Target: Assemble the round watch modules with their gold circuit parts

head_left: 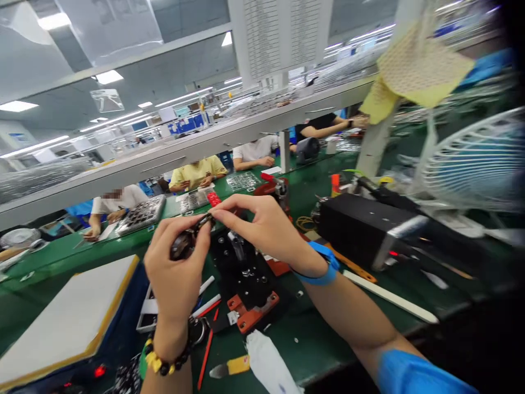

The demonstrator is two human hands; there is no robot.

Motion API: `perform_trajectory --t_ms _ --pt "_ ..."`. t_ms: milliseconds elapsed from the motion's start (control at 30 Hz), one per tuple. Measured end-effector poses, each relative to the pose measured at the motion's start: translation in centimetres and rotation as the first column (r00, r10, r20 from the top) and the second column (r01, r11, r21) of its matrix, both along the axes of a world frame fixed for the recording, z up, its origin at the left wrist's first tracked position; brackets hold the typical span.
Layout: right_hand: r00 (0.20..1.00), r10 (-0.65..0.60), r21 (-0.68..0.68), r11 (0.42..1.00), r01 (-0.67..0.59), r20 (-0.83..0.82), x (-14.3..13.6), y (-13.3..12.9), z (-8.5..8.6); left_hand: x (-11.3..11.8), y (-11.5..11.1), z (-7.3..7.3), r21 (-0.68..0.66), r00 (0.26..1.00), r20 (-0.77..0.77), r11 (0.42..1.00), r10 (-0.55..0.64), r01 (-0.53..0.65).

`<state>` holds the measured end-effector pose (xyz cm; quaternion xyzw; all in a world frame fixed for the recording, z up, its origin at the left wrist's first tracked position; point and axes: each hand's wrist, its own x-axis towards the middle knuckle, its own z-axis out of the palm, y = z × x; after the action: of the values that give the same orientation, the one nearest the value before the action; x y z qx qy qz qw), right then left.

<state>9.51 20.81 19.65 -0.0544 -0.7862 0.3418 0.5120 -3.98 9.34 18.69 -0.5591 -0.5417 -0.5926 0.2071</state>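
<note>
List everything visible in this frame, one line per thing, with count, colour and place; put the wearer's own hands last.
small part: 1, dark, pinched between both hands
fixture: 1, black with orange clamps, on the bench under the hands
bench: 1, green mat, runs across the view
black box: 1, right of the hands
fan: 1, white guard, far right
yellow cloth: 1, hung at upper right
white board: 1, yellow-edged, lower left
co-workers: several, seated across the bench
wristband: 1, blue, right wrist
bead bracelet: 1, yellow and dark, left wrist
left hand: grips the small part
right hand: fingertips on the small part
</note>
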Motion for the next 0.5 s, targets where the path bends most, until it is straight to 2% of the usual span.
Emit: perform_trajectory --t_ms 100,267,500 --pt "0.999 0.045 -0.023 0.999 -0.046 -0.01 0.16 0.07 0.1 0.08 -0.15 0.05 0.037 0.997 -0.069 0.999 0.025 -0.022" --pt "0.998 0.061 -0.039 0.997 -0.061 -0.008 0.15 0.06 0.09 0.21 -0.2 0.12 0.043 0.995 -0.095 0.999 0.037 -0.033" --pt "0.999 -0.007 0.008 1.0 0.007 -0.046 -0.32 -0.15 -0.41 0.43 -0.12 0.0 0.036 0.994 -0.076 0.997 0.072 -0.07"
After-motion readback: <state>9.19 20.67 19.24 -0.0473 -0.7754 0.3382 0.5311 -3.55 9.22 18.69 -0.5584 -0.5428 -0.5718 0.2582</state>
